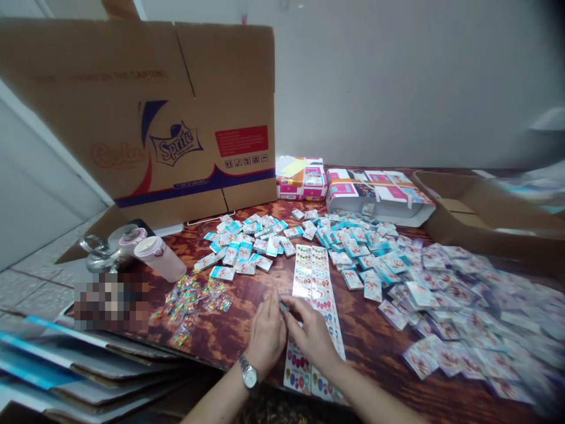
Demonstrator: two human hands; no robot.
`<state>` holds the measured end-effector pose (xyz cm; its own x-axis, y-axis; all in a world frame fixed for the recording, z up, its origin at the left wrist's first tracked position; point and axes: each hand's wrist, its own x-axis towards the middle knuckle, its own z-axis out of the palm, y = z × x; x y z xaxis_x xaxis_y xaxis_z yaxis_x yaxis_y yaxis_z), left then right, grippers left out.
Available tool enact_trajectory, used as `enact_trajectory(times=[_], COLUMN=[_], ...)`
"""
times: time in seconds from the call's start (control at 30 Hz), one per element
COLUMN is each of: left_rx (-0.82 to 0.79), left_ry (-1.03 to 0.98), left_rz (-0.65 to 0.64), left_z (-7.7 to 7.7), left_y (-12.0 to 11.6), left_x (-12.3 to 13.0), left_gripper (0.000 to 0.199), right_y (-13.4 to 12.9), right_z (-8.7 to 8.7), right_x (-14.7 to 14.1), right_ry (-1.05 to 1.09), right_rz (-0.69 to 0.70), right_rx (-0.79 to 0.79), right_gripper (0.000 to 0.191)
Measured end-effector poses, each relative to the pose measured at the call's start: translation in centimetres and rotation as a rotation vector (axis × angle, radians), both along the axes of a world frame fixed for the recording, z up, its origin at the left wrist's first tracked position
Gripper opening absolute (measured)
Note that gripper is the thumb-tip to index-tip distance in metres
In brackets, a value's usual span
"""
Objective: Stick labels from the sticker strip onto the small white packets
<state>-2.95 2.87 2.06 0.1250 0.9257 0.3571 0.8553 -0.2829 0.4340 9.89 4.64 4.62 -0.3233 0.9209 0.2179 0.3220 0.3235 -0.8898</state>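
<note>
My left hand [267,331], a watch on its wrist, and my right hand [310,331] meet near the table's front edge. Between their closed fingers sits a small blue-edged item [283,305], mostly hidden, its kind unclear. Beneath my right hand lie two long sticker sheets [311,277] with rows of coloured oval pictures. Small white-and-blue boxes [245,250] printed with a hand picture are piled beyond my hands. Left of them are clear little bags of colourful pieces [188,303].
More small boxes [366,241] and purple-edged ones [459,324] spread across the right. A Sprite carton [189,118] stands at back left, a pink cup [159,259] and kettle [99,256] before it. Pink-and-white boxes [379,191] and an open carton [485,235] line the back.
</note>
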Motion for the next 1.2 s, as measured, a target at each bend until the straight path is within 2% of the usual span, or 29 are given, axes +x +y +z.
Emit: enact_trajectory(times=[0.07,0.13,0.2,0.27,0.3,0.33,0.43,0.5,0.6,0.7,0.77,0.87,0.97,1.03,1.1,1.13,1.2], left_rx=[-0.007,0.009,0.023,0.017,0.007,-0.003,-0.036,-0.068,-0.125,-0.154,-0.157,-0.184,-0.203,-0.170,-0.116,-0.096,-0.096], left_ry=[-0.029,-0.057,-0.063,-0.048,-0.033,-0.017,0.037,0.081,0.141,0.158,0.159,0.150,0.088,0.005,-0.085,-0.129,-0.233], left_rz=[-0.048,-0.067,-0.075,-0.100,-0.116,-0.131,-0.193,-0.242,-0.267,-0.264,-0.262,-0.257,-0.271,-0.288,-0.288,-0.282,-0.260], left_z=[0.5,1.4,2.0,1.8,1.5,1.0,-0.7,-1.5,-2.0,-2.1,-2.2,-2.4,-1.9,-1.0,0.2,0.7,1.5], left_y=[0.3,0.5,0.5,0.4,0.2,0.0,-0.7,-1.1,-1.4,-1.4,-1.4,-1.5,-1.2,-0.6,0.2,0.6,1.4], left_x=[0.0,0.0,-0.2,-0.4,-0.6,-0.7,-0.7,-0.4,0.2,0.7,0.8,0.8,0.8,1.0,1.4,1.5,1.7], left_gripper=[0.063,0.070,0.068,0.059,0.054,0.050,0.048,0.048,0.046,0.042,0.042,0.041,0.050,0.067,0.082,0.082,0.064], right_y=[2.9,6.6,10.0,12.1,12.5,12.3,10.2,8.4,6.9,6.7,6.7,6.5,6.0,5.7,5.3,5.1,4.5], right_z=[-0.3,0.1,0.9,1.3,1.2,0.8,-1.3,-3.0,-4.5,-4.8,-4.8,-4.6,-3.2,-1.2,1.5,2.9,5.5], right_x=[0.7,1.8,3.2,4.9,5.8,6.7,9.0,10.0,10.6,10.6,10.6,10.4,10.1,9.6,9.1,8.8,8.2], right_ry=[0.027,0.102,0.183,0.168,0.091,-0.021,-0.451,-0.681,-0.836,-0.835,-0.804,-0.727,-0.663,-0.626,-0.537,-0.469,-0.397], right_rz=[0.000,-0.118,-0.278,-0.351,-0.329,-0.255,0.094,0.208,0.244,0.224,0.199,0.147,0.116,0.142,0.197,0.210,0.200], right_rx=[-0.061,-0.105,-0.091,-0.094,-0.091,-0.069,0.077,0.091,0.074,0.097,0.117,0.158,0.196,0.215,0.253,0.292,0.375], right_gripper=[0.024,0.029,0.046,0.060,0.064,0.067,0.075,0.086,0.089,0.079,0.068,0.041,0.022,0.023,0.023,0.022,0.021])
